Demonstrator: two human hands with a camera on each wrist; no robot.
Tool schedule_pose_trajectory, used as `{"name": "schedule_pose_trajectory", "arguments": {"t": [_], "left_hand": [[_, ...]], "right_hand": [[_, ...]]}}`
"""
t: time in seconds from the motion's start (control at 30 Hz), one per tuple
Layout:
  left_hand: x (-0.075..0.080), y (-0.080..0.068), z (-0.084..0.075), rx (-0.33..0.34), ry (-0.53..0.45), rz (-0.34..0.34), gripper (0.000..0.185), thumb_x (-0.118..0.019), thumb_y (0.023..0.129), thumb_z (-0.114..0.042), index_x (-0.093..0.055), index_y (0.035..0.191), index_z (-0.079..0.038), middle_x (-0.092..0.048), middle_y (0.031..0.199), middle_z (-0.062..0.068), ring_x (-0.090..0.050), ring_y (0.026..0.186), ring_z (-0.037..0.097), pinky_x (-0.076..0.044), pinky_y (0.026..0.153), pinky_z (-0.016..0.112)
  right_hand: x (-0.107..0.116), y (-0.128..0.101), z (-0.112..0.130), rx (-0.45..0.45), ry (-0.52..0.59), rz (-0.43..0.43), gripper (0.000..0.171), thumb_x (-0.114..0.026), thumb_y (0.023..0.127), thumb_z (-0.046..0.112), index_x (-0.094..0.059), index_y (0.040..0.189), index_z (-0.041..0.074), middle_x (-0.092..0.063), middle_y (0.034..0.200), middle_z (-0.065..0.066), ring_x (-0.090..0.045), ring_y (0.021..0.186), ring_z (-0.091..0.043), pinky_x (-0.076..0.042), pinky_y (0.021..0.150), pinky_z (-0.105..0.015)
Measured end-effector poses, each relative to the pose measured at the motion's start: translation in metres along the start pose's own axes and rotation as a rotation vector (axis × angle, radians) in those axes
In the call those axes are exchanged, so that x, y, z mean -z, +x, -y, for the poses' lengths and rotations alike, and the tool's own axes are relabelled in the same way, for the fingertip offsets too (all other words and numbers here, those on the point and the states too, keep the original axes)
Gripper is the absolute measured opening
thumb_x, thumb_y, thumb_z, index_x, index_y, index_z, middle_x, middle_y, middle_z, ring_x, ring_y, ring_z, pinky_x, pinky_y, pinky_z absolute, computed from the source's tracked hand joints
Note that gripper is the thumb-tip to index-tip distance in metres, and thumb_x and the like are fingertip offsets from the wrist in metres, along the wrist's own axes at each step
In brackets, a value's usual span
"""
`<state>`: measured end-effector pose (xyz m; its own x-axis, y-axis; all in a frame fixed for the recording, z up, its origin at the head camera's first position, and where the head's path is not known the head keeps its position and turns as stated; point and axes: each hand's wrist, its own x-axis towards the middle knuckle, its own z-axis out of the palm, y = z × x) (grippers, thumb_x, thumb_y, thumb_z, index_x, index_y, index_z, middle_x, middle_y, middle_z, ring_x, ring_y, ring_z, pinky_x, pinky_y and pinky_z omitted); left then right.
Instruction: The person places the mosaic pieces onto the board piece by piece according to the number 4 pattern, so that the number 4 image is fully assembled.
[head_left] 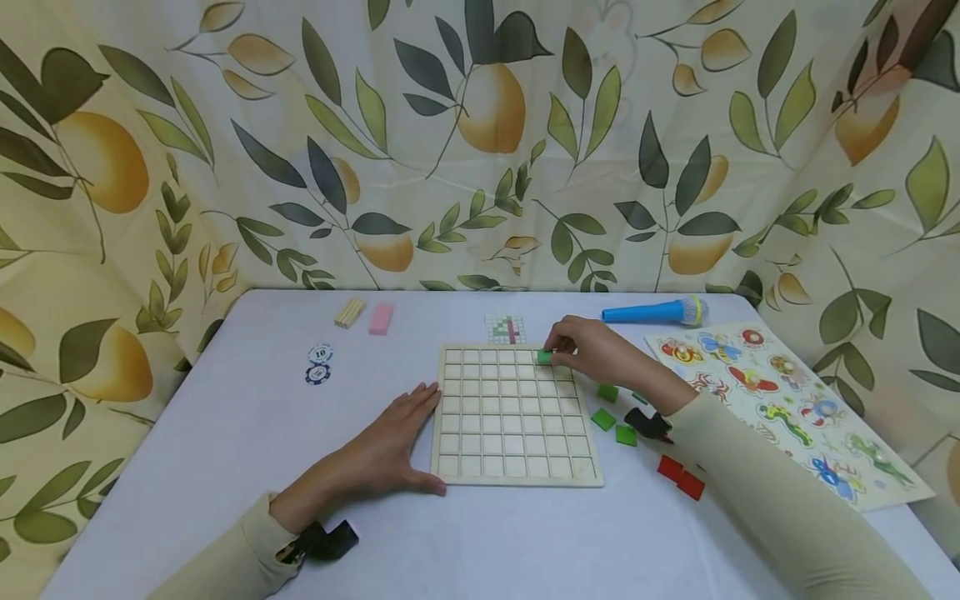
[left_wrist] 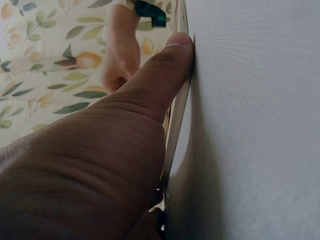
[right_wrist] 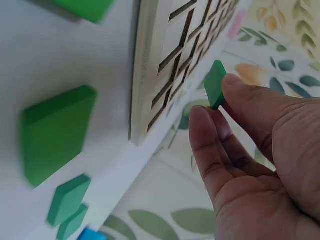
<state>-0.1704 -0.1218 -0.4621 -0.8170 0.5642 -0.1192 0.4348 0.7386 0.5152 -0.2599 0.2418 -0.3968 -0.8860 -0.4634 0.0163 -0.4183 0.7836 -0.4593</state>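
A square wooden grid board [head_left: 517, 481] lies on the white table, its cells bare in the head view. My left hand [head_left: 386, 442] rests along its left side, fingers stretched toward the edge and thumb [left_wrist: 175, 55] at the near left corner. Between thumb and fingertips, my right hand [head_left: 600, 350] pinches a green square tile [right_wrist: 215, 85] over the far right part of the grid. In the right wrist view that tile shows in the air beside the board. Several loose green tiles [head_left: 603, 419] and red tiles [head_left: 670, 467] lie to the right of the board.
Behind the board lies a small grid pattern card [head_left: 506, 328]. A blue toy microphone [head_left: 651, 312] and an insect picture board [head_left: 787, 417] occupy the right side. At the left are poker chips [head_left: 320, 353], a pink block [head_left: 381, 318] and wooden sticks [head_left: 349, 313].
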Motion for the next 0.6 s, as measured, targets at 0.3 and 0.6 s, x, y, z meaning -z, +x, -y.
{"name": "schedule_pose_trajectory", "arguments": {"t": [0.3, 0.6], "left_hand": [[0.0, -0.001, 0.001, 0.0, 0.023, 0.006, 0.137, -0.091, 0.071, -0.068, -0.019, 0.171, -0.007, -0.015, 0.182, 0.01, -0.009, 0.17, 0.028, -0.012, 0.14, 0.05], [0.001, 0.0, -0.001, 0.001, 0.026, -0.003, 0.136, -0.092, 0.072, -0.066, -0.02, 0.171, -0.007, -0.016, 0.181, 0.009, -0.011, 0.17, 0.028, -0.013, 0.14, 0.05]], "right_hand": [[-0.017, 0.028, 0.004, 0.068, -0.067, 0.061, 0.004, -0.077, 0.098, 0.009, -0.076, 0.102, 0.01, -0.07, 0.102, -0.004, -0.063, 0.09, -0.014, -0.057, 0.082, -0.033], [-0.02, 0.036, 0.01, 0.113, -0.111, 0.078, 0.006, -0.077, 0.097, 0.005, -0.074, 0.095, 0.009, -0.065, 0.095, -0.007, -0.055, 0.082, -0.017, -0.051, 0.074, -0.033]]}}
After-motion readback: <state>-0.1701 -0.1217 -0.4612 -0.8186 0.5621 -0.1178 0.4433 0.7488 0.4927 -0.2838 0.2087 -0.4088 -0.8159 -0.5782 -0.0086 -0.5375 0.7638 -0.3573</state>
